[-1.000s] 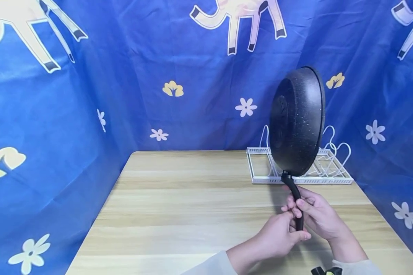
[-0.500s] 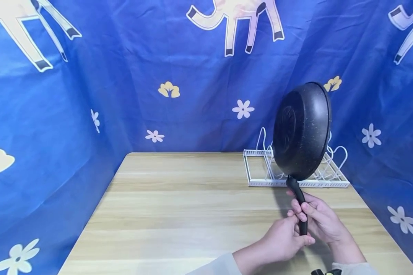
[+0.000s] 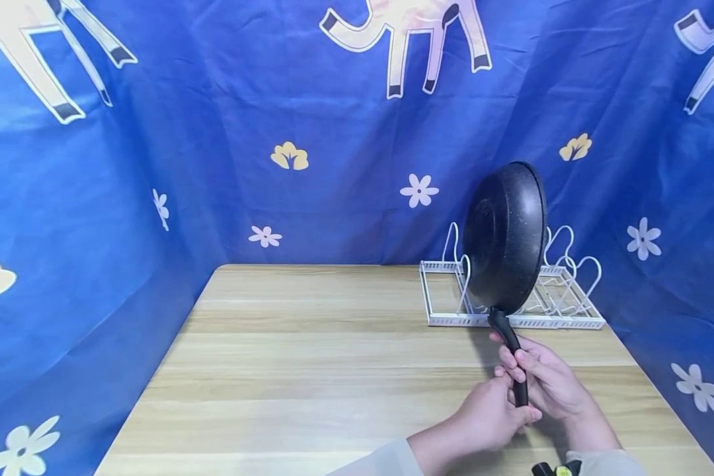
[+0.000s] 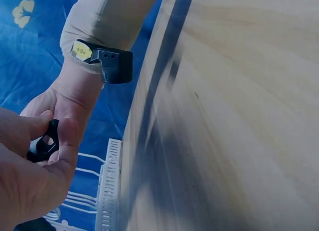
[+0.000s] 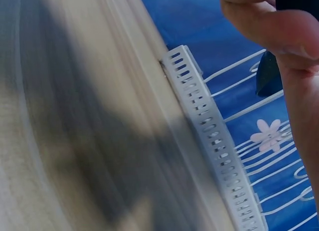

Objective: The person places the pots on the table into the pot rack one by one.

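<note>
A black speckled frying pan [image 3: 502,238] stands on edge among the wires of a white pot rack [image 3: 452,320], its underside facing left. Its black handle [image 3: 510,337] points towards me. My right hand [image 3: 556,383] holds the handle's middle from the right, while my left hand [image 3: 490,410] grips it near the end. In the left wrist view the handle's end [image 4: 45,143], with its hanging hole, shows between the two hands. The pan's lower edge overlaps the rack's base in the head view. Beyond my right hand [image 5: 299,46], a dark bit of the pan [image 5: 269,76] appears in the right wrist view.
The rack's wire loops [image 3: 589,281] rise on both sides of the pan, at the back right of a wooden table [image 3: 309,370]. A blue patterned cloth [image 3: 345,132] hangs close behind the table and along both sides. A black wrist device [image 4: 117,66] sits on my right sleeve.
The pan has come down towards the rack, first drifting right, then left, to a place between the wire loops. Both hands have kept their hold on the handle.
</note>
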Demonstrator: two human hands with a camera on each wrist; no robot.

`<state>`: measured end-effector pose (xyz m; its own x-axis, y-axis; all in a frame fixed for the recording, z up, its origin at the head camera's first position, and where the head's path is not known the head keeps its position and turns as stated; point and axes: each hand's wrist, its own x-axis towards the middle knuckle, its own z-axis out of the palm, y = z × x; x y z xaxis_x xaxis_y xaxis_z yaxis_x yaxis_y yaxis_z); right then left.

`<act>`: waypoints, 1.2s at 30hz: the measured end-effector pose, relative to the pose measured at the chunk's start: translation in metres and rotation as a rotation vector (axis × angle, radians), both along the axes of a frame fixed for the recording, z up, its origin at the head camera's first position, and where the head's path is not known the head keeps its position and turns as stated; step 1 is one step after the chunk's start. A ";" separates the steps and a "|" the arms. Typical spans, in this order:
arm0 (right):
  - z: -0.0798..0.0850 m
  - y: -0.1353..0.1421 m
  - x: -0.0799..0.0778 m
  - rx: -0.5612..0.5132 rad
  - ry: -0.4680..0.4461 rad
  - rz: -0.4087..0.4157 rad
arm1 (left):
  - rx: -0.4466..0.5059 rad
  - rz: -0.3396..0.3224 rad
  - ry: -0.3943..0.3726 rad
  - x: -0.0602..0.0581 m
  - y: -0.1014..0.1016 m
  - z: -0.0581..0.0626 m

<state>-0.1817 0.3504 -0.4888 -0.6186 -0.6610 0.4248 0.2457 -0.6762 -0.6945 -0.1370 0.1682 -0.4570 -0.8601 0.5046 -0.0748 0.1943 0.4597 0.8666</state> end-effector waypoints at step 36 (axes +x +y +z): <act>-0.030 0.013 -0.023 0.242 -0.169 -0.129 | 0.083 0.013 -0.155 -0.035 0.014 -0.036</act>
